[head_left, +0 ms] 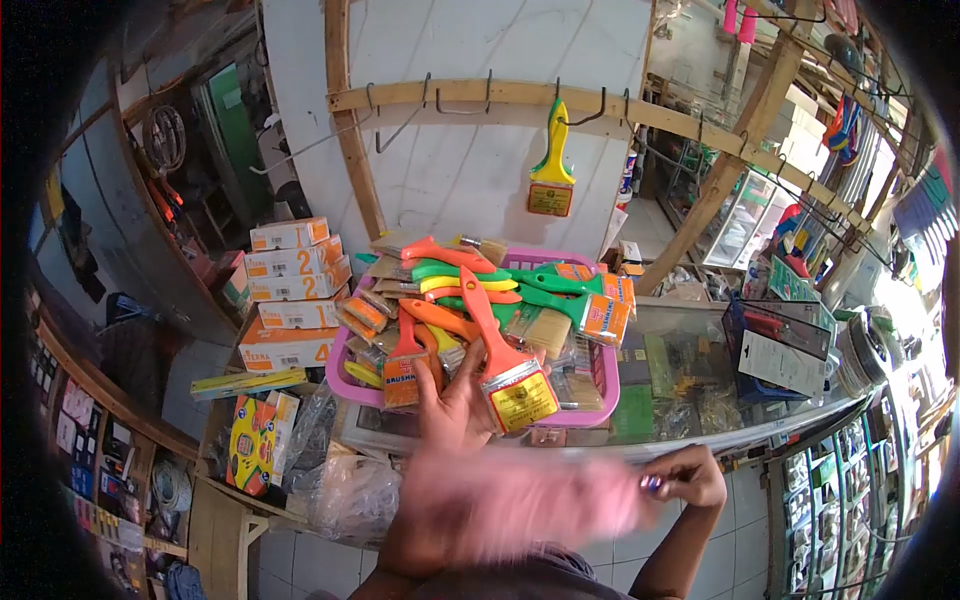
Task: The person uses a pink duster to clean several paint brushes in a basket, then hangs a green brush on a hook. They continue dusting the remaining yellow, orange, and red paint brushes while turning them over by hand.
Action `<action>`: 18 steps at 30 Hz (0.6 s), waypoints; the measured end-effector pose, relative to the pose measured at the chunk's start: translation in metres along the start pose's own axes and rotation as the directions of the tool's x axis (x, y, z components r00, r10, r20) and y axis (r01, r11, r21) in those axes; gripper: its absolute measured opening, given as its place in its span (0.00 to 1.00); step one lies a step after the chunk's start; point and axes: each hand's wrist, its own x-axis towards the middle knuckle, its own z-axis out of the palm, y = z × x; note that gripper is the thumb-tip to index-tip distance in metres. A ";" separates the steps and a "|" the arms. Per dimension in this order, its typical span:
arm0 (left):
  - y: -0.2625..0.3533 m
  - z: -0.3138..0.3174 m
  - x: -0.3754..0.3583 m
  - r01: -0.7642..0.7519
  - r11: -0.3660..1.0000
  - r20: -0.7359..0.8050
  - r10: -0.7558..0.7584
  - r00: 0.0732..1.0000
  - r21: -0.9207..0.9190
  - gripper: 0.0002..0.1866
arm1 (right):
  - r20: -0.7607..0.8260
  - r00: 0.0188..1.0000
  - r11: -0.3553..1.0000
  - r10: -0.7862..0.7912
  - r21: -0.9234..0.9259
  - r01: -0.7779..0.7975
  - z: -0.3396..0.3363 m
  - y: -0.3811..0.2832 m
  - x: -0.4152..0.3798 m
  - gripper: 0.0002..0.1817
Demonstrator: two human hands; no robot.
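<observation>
My left hand (455,408) grips a paintbrush (505,365) with an orange-red handle and a yellow label, its handle pointing up and away. Below it, a pink duster (540,500), smeared by motion, stretches across my left forearm. My right hand (692,475) is closed around the duster's small blue-purple end. Just beyond my left hand, a pink plastic basket (592,418) is heaped with paintbrushes, their handles red, orange, yellow and green. One yellow-and-green paintbrush (552,160) hangs by itself from a hook above the basket.
The basket stands on a glass counter (690,425). Left of it are stacked orange-and-white boxes (295,285), a yellow box (253,440) and clear plastic wrapping (350,490). A wooden rail (440,97) with metal hooks crosses behind. A dark display holder (780,350) stands on the right.
</observation>
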 end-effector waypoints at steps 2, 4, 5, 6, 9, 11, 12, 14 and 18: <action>-0.003 -0.019 -0.006 -0.043 0.928 -0.094 0.009 0.996 -0.370 0.58 | -0.133 0.983 0.983 0.129 0.149 -0.109 -0.001 0.007 -0.001 0.19; -0.001 0.006 -0.003 0.003 0.968 0.000 -0.003 1.000 -0.252 0.58 | -0.207 0.937 0.960 0.280 0.052 -0.276 0.011 -0.009 0.008 0.19; 0.003 0.009 -0.003 0.042 0.999 -0.010 -0.042 0.999 -0.022 0.58 | -0.033 0.948 0.946 0.316 -0.065 -0.318 0.008 -0.017 0.010 0.19; 0.005 0.010 -0.002 0.082 0.975 -0.029 -0.078 0.997 0.208 0.59 | 0.008 0.973 0.972 0.231 -0.046 -0.231 0.003 -0.010 0.010 0.19; -0.001 0.000 -0.003 0.009 0.918 0.093 0.030 0.995 -0.397 0.54 | -0.052 0.985 0.986 0.165 0.038 -0.163 -0.002 0.004 0.004 0.19; -0.004 -0.008 -0.003 -0.021 0.986 -0.011 0.019 1.000 -0.167 0.58 | -0.157 0.964 0.963 0.214 0.198 -0.182 0.006 -0.003 0.010 0.20; -0.001 0.003 -0.002 0.008 0.987 -0.095 0.007 0.995 0.160 0.57 | -0.208 0.948 0.944 0.240 0.278 -0.178 0.010 -0.003 0.013 0.20; 0.001 0.005 -0.001 0.003 0.990 -0.014 -0.002 1.000 0.141 0.54 | -0.048 0.990 0.991 0.132 0.037 -0.130 -0.003 0.005 0.008 0.20; -0.001 0.006 -0.002 -0.038 0.959 -0.028 0.031 0.999 -0.282 0.51 | -0.135 0.991 0.996 -0.022 0.079 0.033 0.002 -0.002 0.010 0.19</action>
